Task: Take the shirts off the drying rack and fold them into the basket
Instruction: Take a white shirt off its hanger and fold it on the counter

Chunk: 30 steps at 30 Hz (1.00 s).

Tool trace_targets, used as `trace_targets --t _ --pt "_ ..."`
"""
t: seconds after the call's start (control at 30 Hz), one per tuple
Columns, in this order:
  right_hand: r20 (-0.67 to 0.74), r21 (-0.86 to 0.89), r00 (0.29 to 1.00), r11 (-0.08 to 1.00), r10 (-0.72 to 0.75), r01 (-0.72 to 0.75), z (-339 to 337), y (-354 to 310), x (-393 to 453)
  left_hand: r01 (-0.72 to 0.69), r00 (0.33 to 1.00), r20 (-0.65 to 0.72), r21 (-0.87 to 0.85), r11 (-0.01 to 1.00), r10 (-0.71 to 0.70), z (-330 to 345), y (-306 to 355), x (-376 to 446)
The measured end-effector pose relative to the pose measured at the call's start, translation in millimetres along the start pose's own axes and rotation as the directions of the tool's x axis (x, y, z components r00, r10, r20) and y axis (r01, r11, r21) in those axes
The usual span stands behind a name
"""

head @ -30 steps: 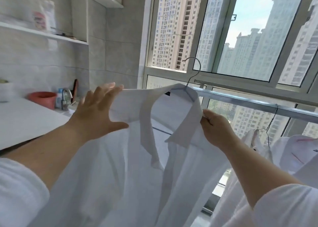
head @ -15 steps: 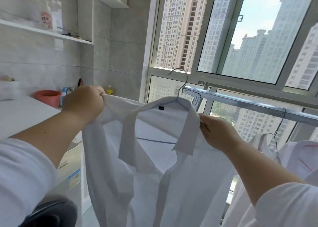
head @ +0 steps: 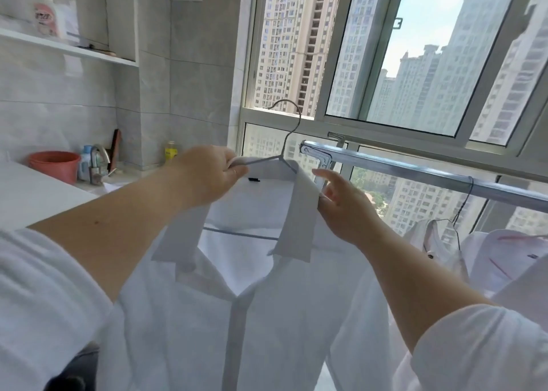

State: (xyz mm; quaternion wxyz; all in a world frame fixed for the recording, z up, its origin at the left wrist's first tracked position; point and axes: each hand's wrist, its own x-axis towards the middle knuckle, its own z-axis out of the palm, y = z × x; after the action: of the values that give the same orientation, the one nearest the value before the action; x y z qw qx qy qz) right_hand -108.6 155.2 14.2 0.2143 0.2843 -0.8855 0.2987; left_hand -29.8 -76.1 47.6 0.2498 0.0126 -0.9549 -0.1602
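both arms raised forward; left hand (head: pixel 207 177) fingers curled in tight grip; right hand (head: pixel 341 203) fingers loosely extended

Strong daylight pours in through the window (head: pixel 385 64) ahead, so the scene is bright and the sky beyond is nearly washed out. The white shirt (head: pixel 252 316) is lit from behind and glows, its folds showing only as soft grey shading. The tiled wall (head: pixel 184 73) on the left carries a faint sheen, and the bench (head: pixel 32 194) is almost blown to white. Wide-angle distortion bends the window frames and the rail (head: pixel 430 177) outward toward the edges. The sleeves in the lower corners are soft and out of focus; the label on the shelf (head: pixel 65 46) is blurred.
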Motion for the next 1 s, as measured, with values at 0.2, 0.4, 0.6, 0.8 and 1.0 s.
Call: trace_targets --t 0.2,0.4,0.6,0.8,1.0 --pt "-0.034 0.145 0.982 0.973 0.184 -0.177 24.6 -27.1 -6.2 -0.030 0.999 -0.010 0.236 0.971 0.033 6.7 26.4 5.5" --pt "0.079 0.003 0.967 0.970 0.242 -0.243 38.7 -1.7 -15.9 -0.116 0.993 0.047 0.220 0.969 0.108 -6.5 18.9 3.8" --pt "0.240 -0.127 0.971 0.991 -0.012 0.044 47.2 -24.6 -24.1 -0.020 0.993 -0.109 0.145 0.989 0.036 -0.5 17.7 5.1" --pt "0.256 -0.076 0.967 0.997 0.003 0.017 56.7 -39.0 -18.9 0.012 0.968 -0.251 -0.016 1.000 -0.016 36.4 27.4 -4.7" --pt "0.156 -0.125 0.968 0.976 0.196 -0.177 32.2 12.4 -1.8 -0.077 0.970 -0.232 0.020 0.997 0.079 28.4 7.2 5.3"
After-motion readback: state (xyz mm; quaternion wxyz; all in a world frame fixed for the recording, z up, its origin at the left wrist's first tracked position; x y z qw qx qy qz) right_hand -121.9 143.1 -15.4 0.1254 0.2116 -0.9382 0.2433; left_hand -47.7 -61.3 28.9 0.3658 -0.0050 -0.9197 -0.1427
